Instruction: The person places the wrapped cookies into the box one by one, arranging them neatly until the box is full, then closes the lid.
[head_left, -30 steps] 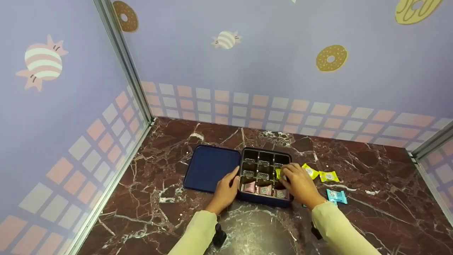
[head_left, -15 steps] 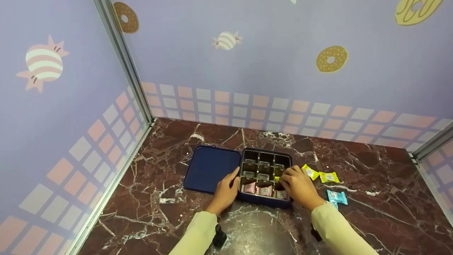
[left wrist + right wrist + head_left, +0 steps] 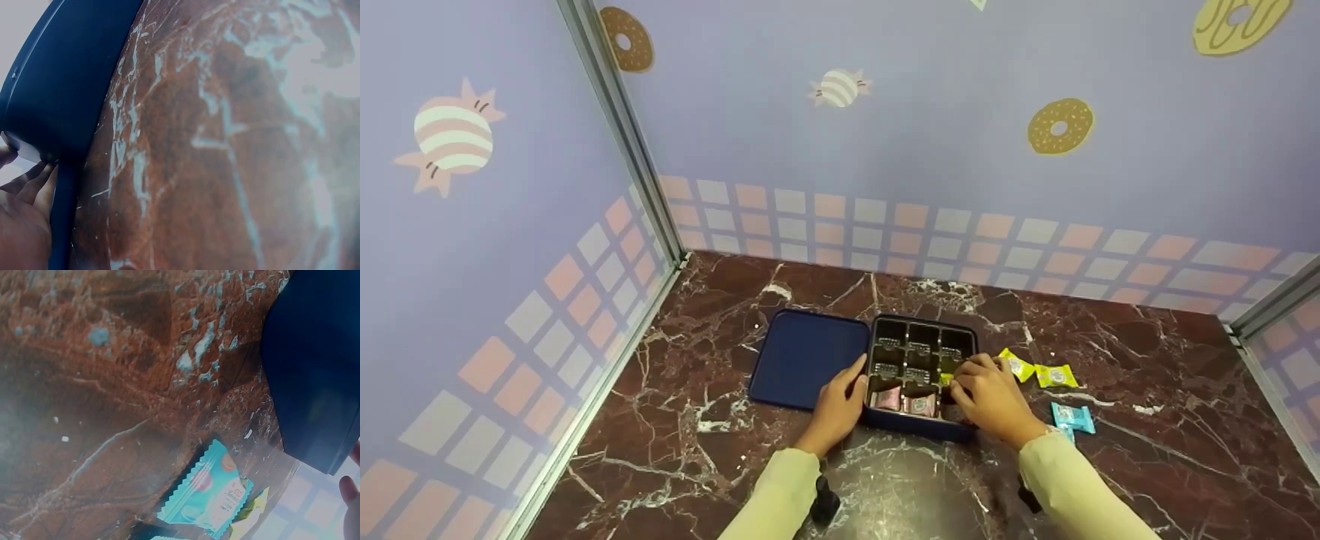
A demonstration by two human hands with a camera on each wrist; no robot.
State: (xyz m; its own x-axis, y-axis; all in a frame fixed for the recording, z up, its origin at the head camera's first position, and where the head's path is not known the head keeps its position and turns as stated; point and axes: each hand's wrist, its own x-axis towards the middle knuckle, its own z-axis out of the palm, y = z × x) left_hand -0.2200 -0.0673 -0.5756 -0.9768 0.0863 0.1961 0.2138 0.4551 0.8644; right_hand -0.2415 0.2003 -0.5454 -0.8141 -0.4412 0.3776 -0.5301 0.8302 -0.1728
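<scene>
Dark blue box (image 3: 919, 431), square, open, flat on marble; dark insert split into a three-by-three grid. Far row of cells holding nothing but the insert; middle row likewise at left and centre. Near row holding pink packets (image 3: 906, 402) at left and centre, lying flat; near-right cell hidden under right hand (image 3: 988, 396). Yellow packet (image 3: 946, 378) in middle-right cell, mostly covered, pinched by fingertips of that hand. Left hand (image 3: 837, 405) pressed against box's left wall, thumb on rim, fingers straight. Box's outer wall (image 3: 62, 219) and corner (image 3: 315, 382) plain, matte blue in wrist views.
</scene>
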